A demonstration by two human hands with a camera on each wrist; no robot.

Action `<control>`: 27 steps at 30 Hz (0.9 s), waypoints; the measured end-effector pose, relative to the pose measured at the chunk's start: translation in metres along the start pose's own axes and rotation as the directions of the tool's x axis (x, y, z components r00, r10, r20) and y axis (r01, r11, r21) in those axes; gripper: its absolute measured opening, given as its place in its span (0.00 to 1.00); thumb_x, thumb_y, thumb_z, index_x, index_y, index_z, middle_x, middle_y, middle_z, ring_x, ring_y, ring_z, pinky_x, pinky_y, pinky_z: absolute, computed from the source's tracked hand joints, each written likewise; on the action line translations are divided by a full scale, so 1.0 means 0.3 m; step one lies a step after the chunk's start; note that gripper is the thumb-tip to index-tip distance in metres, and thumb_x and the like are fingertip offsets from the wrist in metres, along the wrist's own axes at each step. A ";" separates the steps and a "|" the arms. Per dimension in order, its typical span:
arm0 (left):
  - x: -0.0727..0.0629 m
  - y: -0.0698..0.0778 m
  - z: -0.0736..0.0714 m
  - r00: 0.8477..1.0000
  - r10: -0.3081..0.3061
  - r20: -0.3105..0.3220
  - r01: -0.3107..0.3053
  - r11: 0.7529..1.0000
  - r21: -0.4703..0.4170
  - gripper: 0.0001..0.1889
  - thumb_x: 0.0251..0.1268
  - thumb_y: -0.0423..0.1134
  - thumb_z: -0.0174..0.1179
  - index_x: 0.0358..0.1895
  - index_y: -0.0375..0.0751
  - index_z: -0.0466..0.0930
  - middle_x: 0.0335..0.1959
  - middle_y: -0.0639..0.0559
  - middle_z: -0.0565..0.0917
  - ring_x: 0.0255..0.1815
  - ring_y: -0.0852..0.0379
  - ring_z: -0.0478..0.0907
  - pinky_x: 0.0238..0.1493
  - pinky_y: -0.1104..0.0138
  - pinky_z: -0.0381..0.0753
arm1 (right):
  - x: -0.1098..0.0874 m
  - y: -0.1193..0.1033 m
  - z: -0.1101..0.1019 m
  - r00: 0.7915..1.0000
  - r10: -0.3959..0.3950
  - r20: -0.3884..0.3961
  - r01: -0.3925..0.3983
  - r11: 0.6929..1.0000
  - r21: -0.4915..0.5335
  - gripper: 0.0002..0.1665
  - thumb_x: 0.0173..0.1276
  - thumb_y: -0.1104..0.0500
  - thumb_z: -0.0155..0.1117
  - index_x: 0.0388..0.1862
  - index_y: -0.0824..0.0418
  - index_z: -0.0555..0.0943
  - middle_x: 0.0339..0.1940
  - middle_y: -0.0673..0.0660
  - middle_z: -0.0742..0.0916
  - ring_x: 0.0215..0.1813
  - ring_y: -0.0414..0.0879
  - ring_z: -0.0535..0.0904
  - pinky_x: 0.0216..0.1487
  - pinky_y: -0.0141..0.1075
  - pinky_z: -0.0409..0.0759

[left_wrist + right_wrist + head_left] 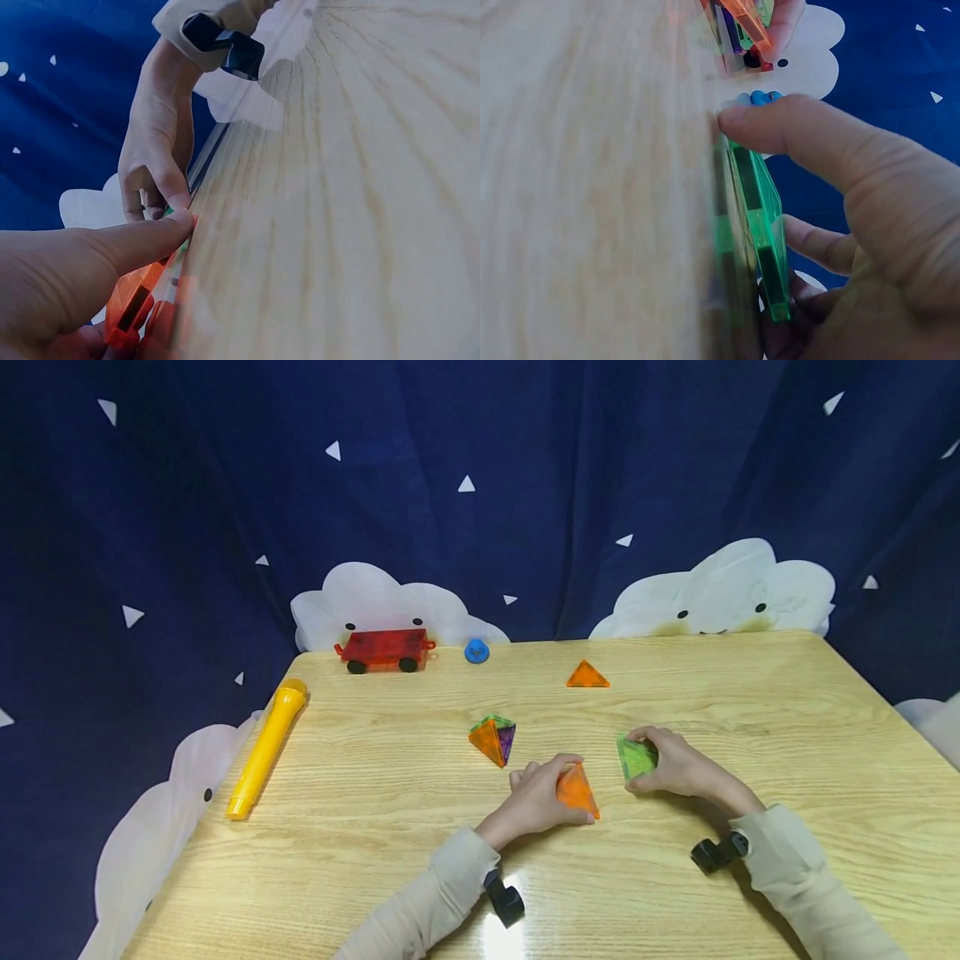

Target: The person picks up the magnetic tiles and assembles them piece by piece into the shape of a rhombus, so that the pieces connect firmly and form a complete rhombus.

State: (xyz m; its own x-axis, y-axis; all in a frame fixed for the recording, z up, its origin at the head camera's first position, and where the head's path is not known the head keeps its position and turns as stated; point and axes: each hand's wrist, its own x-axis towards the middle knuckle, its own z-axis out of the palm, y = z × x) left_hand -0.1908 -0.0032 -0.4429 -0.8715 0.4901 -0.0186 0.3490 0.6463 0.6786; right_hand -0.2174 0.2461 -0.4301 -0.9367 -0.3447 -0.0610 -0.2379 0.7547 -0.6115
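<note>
Near the table's middle my left hand (542,797) grips an orange triangular magnetic tile (577,792) between thumb and fingers. To its right, a small gap away, my right hand (675,764) pinches a green magnetic tile (634,758) by its edges. In the right wrist view the green tile (759,225) is held close to the tabletop, slightly tilted, with the thumb at one end. Beyond my left hand stands a small cluster of joined tiles, with an orange tile (487,741), a purple tile (507,742) and a green edge showing.
A loose orange triangle tile (587,676) lies farther back on the wooden table (750,693). At the back left are a red wheeled wagon (384,648) and a small blue toy (476,651). A yellow toy microphone (267,750) lies along the left edge. Behind hangs a dark blue curtain (540,527).
</note>
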 end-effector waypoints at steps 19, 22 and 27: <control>0.001 -0.003 -0.006 1.000 0.008 0.001 -0.008 1.000 0.020 0.42 0.48 0.54 0.72 0.69 0.52 0.66 0.61 0.55 0.77 0.39 0.60 0.65 0.41 0.64 0.51 | -0.014 0.035 -0.006 0.990 -0.077 0.116 0.045 0.966 0.254 0.43 0.51 0.59 0.74 0.63 0.69 0.65 0.47 0.63 0.77 0.40 0.50 0.72 0.39 0.35 0.73; 0.002 -0.003 -0.008 1.000 0.003 0.003 -0.003 1.000 0.018 0.42 0.49 0.55 0.71 0.70 0.51 0.66 0.62 0.54 0.76 0.38 0.60 0.65 0.41 0.65 0.51 | -0.016 0.033 -0.010 0.988 -0.077 0.136 0.037 0.962 0.271 0.44 0.52 0.59 0.73 0.65 0.67 0.63 0.46 0.64 0.76 0.40 0.51 0.72 0.38 0.37 0.74; 0.005 -0.005 -0.008 1.000 -0.017 0.002 0.017 1.000 -0.011 0.42 0.49 0.54 0.71 0.69 0.49 0.66 0.62 0.52 0.76 0.38 0.60 0.66 0.42 0.65 0.52 | -0.022 0.017 -0.013 0.984 -0.061 0.169 0.014 0.964 0.266 0.45 0.53 0.58 0.73 0.66 0.65 0.63 0.44 0.63 0.76 0.37 0.50 0.72 0.35 0.39 0.73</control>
State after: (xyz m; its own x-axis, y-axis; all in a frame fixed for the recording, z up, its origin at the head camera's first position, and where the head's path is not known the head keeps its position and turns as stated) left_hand -0.1933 -0.0047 -0.4422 -0.8764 0.4804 -0.0319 0.3304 0.6483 0.6860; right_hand -0.2133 0.2543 -0.4299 -0.8634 -0.4797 -0.1563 -0.1743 0.5743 -0.7999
